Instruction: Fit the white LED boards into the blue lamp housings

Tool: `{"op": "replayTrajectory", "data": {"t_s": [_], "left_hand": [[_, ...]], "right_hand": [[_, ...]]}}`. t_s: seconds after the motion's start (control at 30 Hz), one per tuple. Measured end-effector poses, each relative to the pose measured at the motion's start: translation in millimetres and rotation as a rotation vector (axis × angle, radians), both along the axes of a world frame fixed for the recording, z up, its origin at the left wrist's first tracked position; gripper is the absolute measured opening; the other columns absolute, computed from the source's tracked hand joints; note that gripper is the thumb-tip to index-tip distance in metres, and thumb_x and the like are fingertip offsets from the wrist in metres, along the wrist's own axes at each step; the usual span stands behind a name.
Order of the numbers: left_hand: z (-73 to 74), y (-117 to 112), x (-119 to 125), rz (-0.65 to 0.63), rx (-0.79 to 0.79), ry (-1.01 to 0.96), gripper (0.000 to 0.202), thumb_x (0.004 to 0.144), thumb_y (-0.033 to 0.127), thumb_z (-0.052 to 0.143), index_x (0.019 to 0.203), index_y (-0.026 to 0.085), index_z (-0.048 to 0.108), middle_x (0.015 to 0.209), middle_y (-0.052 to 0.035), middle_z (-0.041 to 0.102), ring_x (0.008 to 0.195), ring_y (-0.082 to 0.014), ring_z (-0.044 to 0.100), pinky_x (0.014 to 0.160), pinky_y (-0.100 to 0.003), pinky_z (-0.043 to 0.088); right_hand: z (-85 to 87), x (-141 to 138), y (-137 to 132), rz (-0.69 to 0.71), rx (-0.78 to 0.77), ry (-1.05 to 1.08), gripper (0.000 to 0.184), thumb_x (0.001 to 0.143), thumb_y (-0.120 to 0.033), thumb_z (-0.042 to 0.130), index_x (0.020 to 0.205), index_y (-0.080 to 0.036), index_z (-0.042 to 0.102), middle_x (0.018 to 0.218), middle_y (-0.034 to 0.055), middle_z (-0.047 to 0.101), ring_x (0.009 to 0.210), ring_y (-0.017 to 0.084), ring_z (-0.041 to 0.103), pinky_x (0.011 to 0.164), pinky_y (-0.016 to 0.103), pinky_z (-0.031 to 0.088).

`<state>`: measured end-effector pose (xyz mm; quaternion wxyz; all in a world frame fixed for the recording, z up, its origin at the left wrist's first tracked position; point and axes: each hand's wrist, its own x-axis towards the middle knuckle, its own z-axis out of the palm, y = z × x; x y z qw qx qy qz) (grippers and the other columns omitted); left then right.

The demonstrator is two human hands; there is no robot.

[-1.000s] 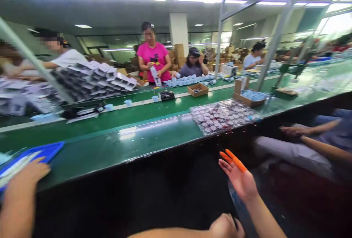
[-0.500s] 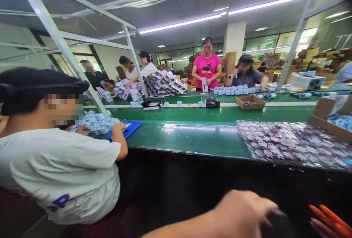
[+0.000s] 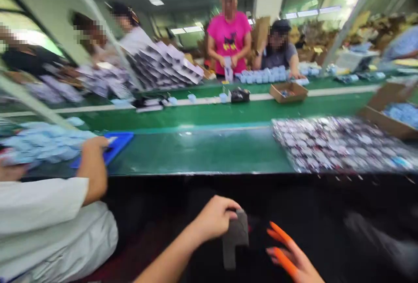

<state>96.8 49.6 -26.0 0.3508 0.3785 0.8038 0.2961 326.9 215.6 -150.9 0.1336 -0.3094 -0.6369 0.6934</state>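
Holding a dark gray strip (image 3: 236, 237) in the left hand (image 3: 214, 219), with the right hand (image 3: 290, 253) open just beside it.

The left hand's fingers are wrapping over the top of the strip, and its blurry end is hanging down below them. The right hand is holding nothing, with its fingers spread wide, and orange finger covers (image 3: 283, 262) are sitting on them. Both hands are near the person, below the edge of the green bench (image 3: 196, 154). Farther off on the right, a wide pile of shiny packets (image 3: 339, 143) is lying on the bench. On the left, a co-worker in a white shirt (image 3: 48, 217) is putting a hand (image 3: 94, 147) on a blue tray (image 3: 114, 149), right beside a heap of light blue pieces (image 3: 42, 143).
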Motion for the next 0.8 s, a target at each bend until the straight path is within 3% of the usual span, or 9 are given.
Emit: {"op": "replayTrajectory", "data": {"t_s": [0.07,0.13,0.27,0.37,0.5,0.57,0.63,0.73,0.8], "left_hand": [[-2.8,7.5,-16.0,-0.154,0.004,0.031,0.033,0.084,0.013,0.057,0.109,0.020,0.077,0.106,-0.0045,0.079,0.096,-0.0199,0.071,0.087,-0.027,0.050],[-3.1,16.6,-30.4,-0.320,-0.015,0.035,0.034,0.086,0.016,0.058,0.116,0.021,0.074,0.106,-0.0062,0.078,0.093,-0.0200,0.071,0.083,-0.026,0.050],[6.5,26.2,-45.1,-0.622,-0.073,-0.002,0.042,0.084,0.014,0.063,0.125,0.023,0.069,0.097,-0.0066,0.078,0.085,-0.0206,0.072,0.074,-0.024,0.049],[10.9,33.0,-45.6,-0.718,-0.134,0.007,0.059,0.082,0.010,0.060,0.139,0.026,0.058,0.090,-0.0047,0.078,0.084,-0.0213,0.073,0.072,-0.024,0.049],[-0.8,52.3,-33.7,-0.704,-0.191,0.130,0.074,0.081,0.011,0.063,0.151,0.025,0.044,0.099,-0.0098,0.078,0.088,-0.0259,0.074,0.072,-0.028,0.051],[-4.5,58.3,-27.2,-0.645,-0.216,0.195,0.065,0.081,0.012,0.063,0.144,0.022,0.054,0.101,-0.0126,0.077,0.089,-0.0279,0.074,0.073,-0.030,0.053],[2.7,53.5,-27.8,-0.543,-0.227,0.255,0.049,0.082,0.011,0.062,0.130,0.021,0.066,0.101,-0.0125,0.078,0.091,-0.0288,0.074,0.078,-0.033,0.055],[36.7,21.2,-46.0,-0.287,-0.124,0.340,0.034,0.087,0.013,0.059,0.115,0.025,0.074,0.106,-0.0065,0.078,0.097,-0.0252,0.074,0.087,-0.033,0.057],[66.4,-10.0,-64.0,-0.048,0.030,0.475,0.029,0.090,0.018,0.057,0.111,0.029,0.074,0.107,-0.0015,0.078,0.097,-0.0214,0.073,0.090,-0.031,0.058]], "right_hand": [[7.8,-13.1,-29.8,0.124,-0.117,-0.070,0.062,0.067,-0.044,0.083,0.125,-0.029,0.067,0.135,0.0128,0.064,0.074,0.018,0.069,0.061,0.034,0.058],[18.0,-29.3,-41.1,0.162,-0.213,-0.136,0.069,0.068,-0.034,0.082,0.133,-0.028,0.060,0.133,0.0116,0.064,0.057,0.008,0.057,0.052,0.027,0.051],[37.3,-43.5,-23.3,0.114,-0.362,-0.186,0.065,0.070,-0.032,0.083,0.131,-0.020,0.061,0.096,0.0069,0.074,0.051,0.007,0.049,0.046,0.020,0.039],[49.6,-38.8,0.4,-0.024,-0.500,-0.044,0.051,0.075,-0.033,0.083,0.121,-0.018,0.067,0.084,0.0047,0.073,0.049,0.005,0.041,0.045,0.021,0.031],[60.5,-28.0,25.1,-0.357,-0.605,0.258,0.021,0.081,-0.036,0.075,0.099,-0.025,0.072,0.087,0.0018,0.068,0.048,0.006,0.033,0.046,0.024,0.035],[58.3,-16.7,34.3,-0.457,-0.538,0.243,0.021,0.085,-0.045,0.066,0.093,-0.026,0.073,0.087,0.0036,0.068,0.049,0.008,0.035,0.048,0.027,0.039],[48.1,4.0,43.0,-0.462,-0.333,0.060,0.032,0.082,-0.053,0.064,0.092,-0.025,0.073,0.088,0.0071,0.070,0.053,0.013,0.045,0.054,0.033,0.047],[16.5,47.8,60.2,-0.364,0.175,-0.282,0.045,0.059,-0.057,0.076,0.092,-0.026,0.075,0.096,0.0126,0.074,0.084,0.032,0.066,0.079,0.048,0.055],[-11.9,71.1,76.0,-0.462,0.420,-0.377,0.058,0.050,-0.059,0.078,0.102,-0.033,0.075,0.103,0.0149,0.072,0.101,0.043,0.066,0.083,0.056,0.054]]}}
